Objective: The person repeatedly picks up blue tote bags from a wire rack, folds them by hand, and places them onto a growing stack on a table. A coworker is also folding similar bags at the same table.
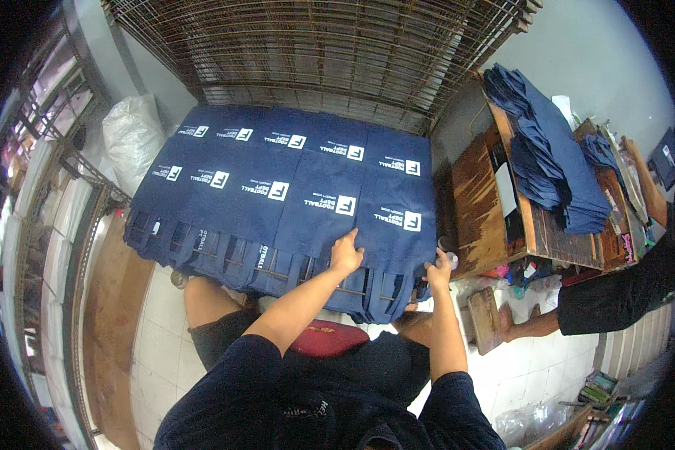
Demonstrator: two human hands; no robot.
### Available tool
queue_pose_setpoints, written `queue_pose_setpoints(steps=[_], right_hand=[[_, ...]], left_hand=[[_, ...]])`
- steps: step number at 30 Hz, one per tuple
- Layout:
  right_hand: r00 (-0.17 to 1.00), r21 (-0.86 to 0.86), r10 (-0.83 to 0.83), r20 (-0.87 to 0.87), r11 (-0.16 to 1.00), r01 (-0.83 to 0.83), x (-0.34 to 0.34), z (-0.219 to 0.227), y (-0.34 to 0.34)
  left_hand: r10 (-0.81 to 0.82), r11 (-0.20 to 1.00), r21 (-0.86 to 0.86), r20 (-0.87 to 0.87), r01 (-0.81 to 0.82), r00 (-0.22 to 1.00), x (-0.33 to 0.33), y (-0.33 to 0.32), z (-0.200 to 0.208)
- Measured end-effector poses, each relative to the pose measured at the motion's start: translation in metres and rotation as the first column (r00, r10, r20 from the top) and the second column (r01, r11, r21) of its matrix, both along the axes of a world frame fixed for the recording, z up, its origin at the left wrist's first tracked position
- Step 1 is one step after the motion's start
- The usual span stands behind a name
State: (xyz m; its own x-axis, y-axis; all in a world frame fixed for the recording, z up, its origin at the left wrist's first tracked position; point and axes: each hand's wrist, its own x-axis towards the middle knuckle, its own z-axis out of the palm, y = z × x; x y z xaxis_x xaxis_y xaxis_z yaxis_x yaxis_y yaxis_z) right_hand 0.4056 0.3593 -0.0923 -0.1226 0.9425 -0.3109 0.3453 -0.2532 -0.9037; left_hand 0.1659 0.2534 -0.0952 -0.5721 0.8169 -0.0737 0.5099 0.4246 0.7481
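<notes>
Rows of navy cloth bags (315,169) with white prints lie flat and overlapping on a wire rack (236,259) in front of me. Strap-like strips hang along the near edge, between the rack's rods. My left hand (347,253) rests on the cloth near the lower left corner of the front right bag (390,244), index finger stretched out and thumb apart. At that bag's lower right corner, my right hand (439,270) has its fingers closed on the edge. The cloth's underside is hidden.
Stacked wire racks (315,52) rise behind the bags. To the right, a worn wooden cabinet (476,202) carries a pile of navy cloth (547,150). Another person's leg (536,326) is beside it. A clear plastic sack (133,139) and metal shelving (75,300) stand left. I sit on a red seat (326,339).
</notes>
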Motion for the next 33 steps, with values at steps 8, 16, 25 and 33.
queue_pose_setpoints(steps=[8, 16, 25, 33], right_hand=[[1.0, 0.058, -0.028, 0.014, 0.998, 0.027, 0.004, -0.009, -0.003], [0.998, 0.045, -0.01, 0.054, 0.999, 0.007, 0.005, -0.011, -0.001], [0.991, 0.037, -0.042, 0.129, 0.999, 0.038, 0.002, -0.009, -0.004], [0.911, 0.303, -0.111, 0.397, 0.953, -0.016, 0.008, -0.011, -0.009]], left_hand=[[-0.003, 0.995, 0.095, -0.094, 0.012, 0.996, -0.002, -0.005, -0.018], [0.0, 0.997, 0.076, 0.0, 0.0, 1.0, -0.003, -0.007, -0.01], [0.023, 0.994, 0.106, -0.119, -0.01, 0.993, -0.005, -0.006, -0.025], [-0.006, 0.999, 0.047, -0.015, 0.007, 1.0, -0.003, -0.009, -0.005]])
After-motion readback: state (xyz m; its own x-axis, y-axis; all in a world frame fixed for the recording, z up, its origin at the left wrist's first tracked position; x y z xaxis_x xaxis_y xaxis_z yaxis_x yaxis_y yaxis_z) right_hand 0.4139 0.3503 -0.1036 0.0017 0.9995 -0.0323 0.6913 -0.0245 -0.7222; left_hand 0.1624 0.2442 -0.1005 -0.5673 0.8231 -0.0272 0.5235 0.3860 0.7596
